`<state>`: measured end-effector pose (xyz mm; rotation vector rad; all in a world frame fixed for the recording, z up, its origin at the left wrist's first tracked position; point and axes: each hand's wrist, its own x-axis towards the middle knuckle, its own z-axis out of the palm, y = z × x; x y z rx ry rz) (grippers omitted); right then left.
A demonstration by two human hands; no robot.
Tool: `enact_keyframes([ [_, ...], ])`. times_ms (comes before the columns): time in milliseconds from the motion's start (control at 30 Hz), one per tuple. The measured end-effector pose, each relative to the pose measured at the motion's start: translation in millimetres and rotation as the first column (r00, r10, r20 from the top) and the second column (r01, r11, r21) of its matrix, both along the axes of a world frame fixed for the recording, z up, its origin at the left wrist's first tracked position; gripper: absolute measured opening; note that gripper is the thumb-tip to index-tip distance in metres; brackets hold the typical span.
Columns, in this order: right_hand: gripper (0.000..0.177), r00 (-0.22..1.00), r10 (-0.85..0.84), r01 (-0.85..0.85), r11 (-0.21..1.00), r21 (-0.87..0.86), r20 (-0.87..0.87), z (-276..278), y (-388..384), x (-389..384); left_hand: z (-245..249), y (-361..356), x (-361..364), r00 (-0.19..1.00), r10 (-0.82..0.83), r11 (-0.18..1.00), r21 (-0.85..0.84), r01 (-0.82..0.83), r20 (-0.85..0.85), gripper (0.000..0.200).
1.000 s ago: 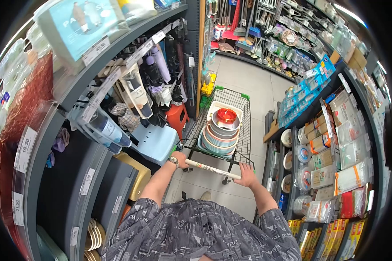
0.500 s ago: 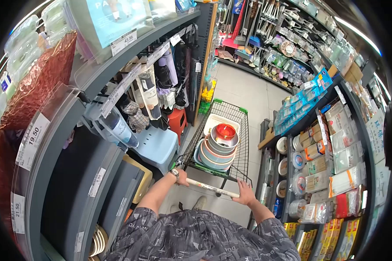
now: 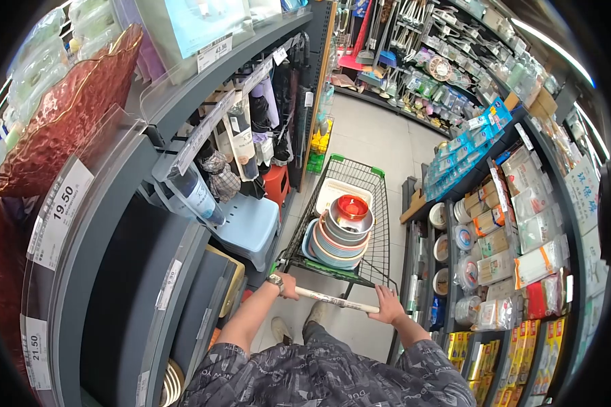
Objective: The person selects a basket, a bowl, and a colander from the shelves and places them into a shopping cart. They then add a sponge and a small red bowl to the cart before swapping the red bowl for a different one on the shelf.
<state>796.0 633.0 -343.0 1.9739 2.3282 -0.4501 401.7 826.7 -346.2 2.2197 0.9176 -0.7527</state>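
My left hand [image 3: 288, 285], with a watch on the wrist, is closed around the left end of the pale handle [image 3: 336, 299] of a shopping cart [image 3: 381, 237]. Near the handle's right end rests my right hand [image 3: 387, 303], its fingers curled over the bar. Inside the wire cart sits a stack of round basins [image 3: 336, 254] in pale blue, pink and grey. A shiny red bowl [image 3: 352, 207] lies in the metal-coloured basin on top. Behind the stack is a white rectangular tray or basket [image 3: 328, 192], partly hidden.
Shelving with price tags and a red glass bowl [image 3: 71, 112] lines the left. A light blue stool [image 3: 249, 222] stands close to the cart's left side. Packaged disposables [image 3: 492, 264] fill the right shelves. Brooms and dustpans [image 3: 387, 57] hang at the aisle's far end.
The left shelves have shifted slightly rightward in view, and one leg now shows stretched farther forward. Both hands stay on the handle, and the cart's contents look unchanged.
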Motion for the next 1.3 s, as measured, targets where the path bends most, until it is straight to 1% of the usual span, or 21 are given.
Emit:
enact_keyframes([
  [67, 0.117, 1.000, -0.004, 0.004, 1.000, 0.002, -0.003, -0.2, -5.6, -1.8, -1.3, -3.5, -0.8, 1.000, -0.002, 1.000, -0.019, 0.001, -0.029, 0.051],
  [133, 0.117, 1.000, -0.007, 0.007, 1.000, -0.030, 0.010, 4.1, -9.7, -7.8, -6.9, -5.7, -2.7, 0.997, 0.016, 0.993, -0.113, -0.024, -0.069, 0.050],
  [167, 0.116, 1.000, -0.018, 0.018, 0.999, -0.047, 0.008, 6.4, -12.2, -9.7, -9.7, -8.1, -3.9, 0.998, 0.013, 0.994, -0.112, -0.021, -0.069, 0.050],
  [233, 0.117, 1.000, -0.018, 0.018, 0.999, -0.036, 0.004, 1.8, -18.0, -10.2, -6.7, -12.6, -4.5, 0.993, 0.049, 0.981, -0.181, -0.067, -0.104, 0.046],
  [333, 0.117, 1.000, -0.013, 0.013, 1.000, -0.015, -0.006, -0.5, -27.1, -10.8, 4.7, -22.3, -4.9, 0.989, 0.089, 0.969, -0.219, -0.113, -0.115, 0.038],
  [467, 0.118, 1.000, -0.013, 0.013, 1.000, -0.007, -0.022, -1.8, -32.3, -8.3, 0.1, -32.4, -5.8, 0.981, 0.142, 0.958, -0.232, -0.170, -0.131, 0.033],
  [567, 0.116, 1.000, -0.004, 0.005, 1.000, 0.021, -0.025, -4.4, -35.1, -6.0, 9.6, -36.8, -2.1, 0.977, 0.172, 0.963, -0.187, -0.193, -0.125, 0.029],
  [633, 0.115, 0.999, 0.013, -0.012, 0.999, 0.034, -0.029, 2.0, -34.5, -7.7, 8.7, -40.4, -1.2, 0.980, 0.145, 0.984, -0.083, -0.156, -0.134, 0.025],
  [667, 0.114, 0.999, 0.032, -0.030, 0.999, 0.042, -0.031, 4.8, -33.6, -8.6, 8.1, -40.4, -1.1, 0.981, 0.141, 0.985, -0.076, -0.152, -0.135, 0.025],
  [733, 0.112, 0.999, 0.036, -0.034, 0.997, 0.070, -0.035, 4.0, -35.0, -8.0, 15.8, -44.7, 0.6, 0.980, 0.123, 0.992, 0.036, -0.119, -0.157, 0.023],
  [767, 0.110, 0.998, 0.046, -0.042, 0.995, 0.091, -0.037, 3.7, -36.3, -8.0, 19.4, -46.3, 0.6, 0.980, 0.124, 0.992, 0.057, -0.116, -0.157, 0.023],
  [800, 0.110, 0.998, 0.044, -0.040, 0.995, 0.093, -0.038, 3.7, -36.7, -7.6, 19.3, -46.9, 1.5, 0.980, 0.122, 0.992, 0.060, -0.114, -0.158, 0.023],
  [867, 0.110, 0.998, 0.055, -0.053, 0.996, 0.072, -0.029, 4.3, -36.1, -7.1, 19.0, -47.8, 2.5, 0.981, 0.096, 0.993, 0.086, -0.082, -0.171, 0.036],
  [900, 0.110, 0.998, 0.058, -0.056, 0.996, 0.075, -0.031, 2.0, -36.5, -6.3, 14.2, -47.9, 2.1, 0.980, 0.099, 0.992, 0.089, -0.084, -0.173, 0.036],
  [967, 0.110, 0.996, 0.093, -0.091, 0.988, 0.123, -0.003, -3.0, -39.7, -4.7, 3.6, -52.8, 2.2, 0.982, 0.063, 0.986, 0.165, -0.033, -0.179, 0.039],
  [1067, 0.111, 0.995, 0.094, -0.092, 0.991, 0.094, -0.018, 2.4, -42.9, -6.9, 23.4, -65.7, 4.2, 0.980, 0.052, 0.978, 0.210, -0.011, -0.189, 0.039],
  [1100, 0.111, 0.995, 0.097, -0.095, 0.991, 0.092, -0.025, -1.8, -44.2, -5.9, 21.1, -68.0, 4.1, 0.979, 0.055, 0.978, 0.208, -0.014, -0.196, 0.039],
  [1167, 0.114, 0.993, 0.115, -0.111, 0.986, 0.122, -0.032, -10.2, -46.6, -4.1, 16.4, -72.9, 3.5, 0.966, 0.149, 0.971, 0.217, -0.102, -0.211, 0.040],
  [1200, 0.114, 0.992, 0.121, -0.116, 0.986, 0.117, -0.039, -12.1, -48.5, -4.5, 8.2, -73.8, 1.6, 0.964, 0.153, 0.971, 0.212, -0.107, -0.218, 0.040],
  [1267, 0.111, 0.991, 0.129, -0.121, 0.972, 0.203, -0.029, -13.0, -52.3, -6.2, -10.1, -75.9, -3.6, 0.968, 0.155, 0.960, 0.260, -0.101, -0.198, 0.040],
  [1300, 0.112, 0.992, 0.120, -0.113, 0.977, 0.182, -0.026, -11.9, -53.8, -7.7, -0.2, -78.7, -1.7, 0.964, 0.146, 0.967, 0.239, -0.091, -0.221, 0.039],
])
